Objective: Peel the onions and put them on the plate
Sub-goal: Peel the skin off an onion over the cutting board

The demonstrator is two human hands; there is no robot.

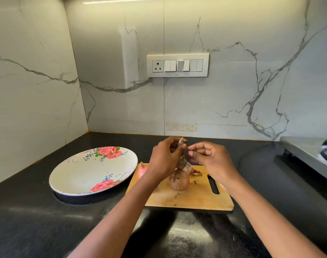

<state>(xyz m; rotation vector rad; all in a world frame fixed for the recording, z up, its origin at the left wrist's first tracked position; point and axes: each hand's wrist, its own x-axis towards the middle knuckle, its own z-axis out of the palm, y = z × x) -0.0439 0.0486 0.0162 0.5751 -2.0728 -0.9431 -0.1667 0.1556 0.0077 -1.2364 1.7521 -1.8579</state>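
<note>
My left hand (165, 159) grips an onion (181, 143) held up above the wooden cutting board (196, 198); only a bit of the onion shows past my fingers. My right hand (209, 161) pinches a strip of dry skin (186, 161) that hangs from that onion. An unpeeled pinkish onion (178, 180) sits on the board below my hands. Another onion (141, 171) lies at the board's left edge, partly hidden by my left wrist. The white plate with red roses (91, 170) rests on the black counter left of the board, with nothing on it.
Small scraps of skin (196, 172) lie on the board near its handle slot (214, 185). A steel stove (308, 151) stands at the right edge. Marble walls close the counter's back and left; a switch panel (178, 65) is on the back wall.
</note>
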